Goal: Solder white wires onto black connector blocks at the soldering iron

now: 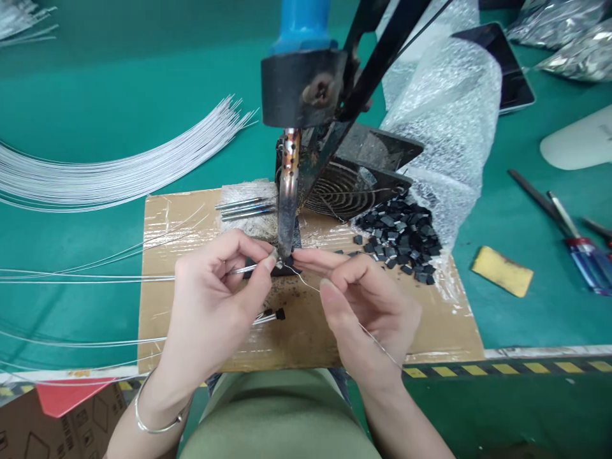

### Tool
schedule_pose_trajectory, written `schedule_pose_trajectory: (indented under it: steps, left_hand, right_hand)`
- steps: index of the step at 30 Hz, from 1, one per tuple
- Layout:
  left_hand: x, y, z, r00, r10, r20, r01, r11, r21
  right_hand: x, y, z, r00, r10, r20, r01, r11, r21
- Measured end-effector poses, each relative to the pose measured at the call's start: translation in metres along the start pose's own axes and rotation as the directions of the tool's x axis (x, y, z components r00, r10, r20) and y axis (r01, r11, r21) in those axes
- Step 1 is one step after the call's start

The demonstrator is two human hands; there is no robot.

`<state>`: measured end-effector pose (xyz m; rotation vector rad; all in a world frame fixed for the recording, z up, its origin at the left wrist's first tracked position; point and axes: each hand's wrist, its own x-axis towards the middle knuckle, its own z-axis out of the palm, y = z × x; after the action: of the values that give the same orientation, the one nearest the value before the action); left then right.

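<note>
My left hand [229,287] pinches thin white wires [119,278] that run in from the left, their ends near the tip of a soldering iron [287,210]. The iron hangs point down from a blue handle [305,22] on a black stand. In my right hand [370,309] is a thin strand of solder wire [377,344], leading up to the iron's tip; the index finger reaches toward a small black piece there. Exactly what touches under the tip is hidden. Below, a wire end with a black connector [280,314] lies on the cardboard [306,344].
Many small black pieces [401,236] are heaped right of a black fan [344,185]. A white wire bundle [119,172] curves at the left. Bubble wrap [444,108], a tablet [507,64], a yellow sponge [503,271] and a screwdriver [588,261] lie to the right.
</note>
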<state>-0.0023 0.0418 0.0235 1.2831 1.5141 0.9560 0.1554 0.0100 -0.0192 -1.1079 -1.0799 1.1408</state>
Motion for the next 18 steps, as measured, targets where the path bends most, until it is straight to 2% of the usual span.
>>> schedule_pose_trajectory:
  steps: [18]
  left_hand:
    - [-0.0005, -0.0023, -0.0020, 1.000, 0.016, -0.002, -0.016, 1.000, 0.015]
  right_hand:
    - [0.0001, -0.0005, 0.0014, 1.000, -0.009, -0.006, 0.009, 1.000, 0.001]
